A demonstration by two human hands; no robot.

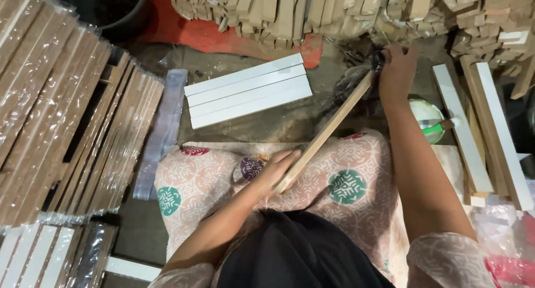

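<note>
A long bare wooden strip [326, 133] is held slantwise across the lap, its near end gripped by the left hand [278, 168], whose fingers are closed around it over the patterned pink cloth [195, 182]. The far end of the strip is met by the right hand [397, 70], which is closed on a dark wad or brush-like thing [374, 62] pressed at the strip's tip; what exactly is pinched there cannot be told.

Four white-coated strips [248, 90] are laid side by side on the floor, far left of the hands. A small open tin with a green-handled brush [428, 120] is set just right of the right forearm, with more white strips [479, 132] beyond it. Wrapped bundles [61, 109] are stacked at the left, and raw offcuts [334, 9] are heaped along the far edge.

It is judged that the strip could pivot or slip, since it is supported only at its ends; the tin, so close to the forearm, could be knocked, and the cloth could be smeared.
</note>
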